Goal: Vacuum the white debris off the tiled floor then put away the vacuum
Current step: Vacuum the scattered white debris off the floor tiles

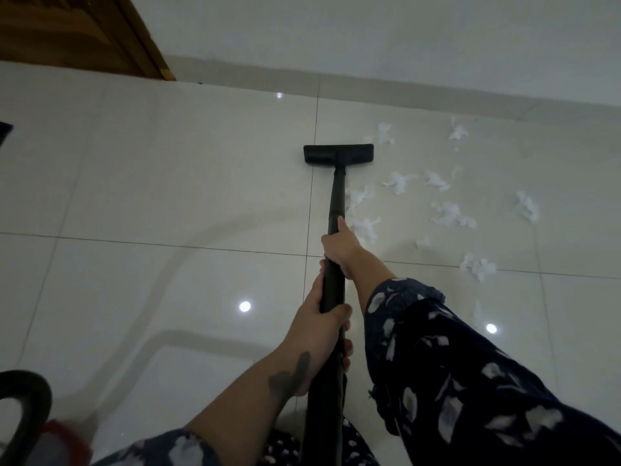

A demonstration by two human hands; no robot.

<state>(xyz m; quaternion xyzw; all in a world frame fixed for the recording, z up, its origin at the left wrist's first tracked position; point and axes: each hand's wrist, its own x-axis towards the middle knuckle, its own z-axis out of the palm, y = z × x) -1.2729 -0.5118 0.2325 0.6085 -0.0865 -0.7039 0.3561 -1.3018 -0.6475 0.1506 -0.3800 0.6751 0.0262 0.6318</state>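
Observation:
A black vacuum wand (337, 196) runs from my body out to a flat black floor head (338, 155) resting on the glossy white tiled floor (168, 196). My right hand (341, 248) is wrapped around the wand higher up, and my left hand (319, 326) grips it lower down, nearer my body. Several scraps of white debris (450, 213) lie scattered on the tiles to the right of the wand and head, some touching the wand's side near my right hand.
The vacuum body (30, 422), black with a red part, sits at the bottom left corner. A wooden door frame (134, 35) stands at the top left, and a white wall with a skirting (403, 85) runs across the back. A dark object (5, 131) pokes in at the left edge.

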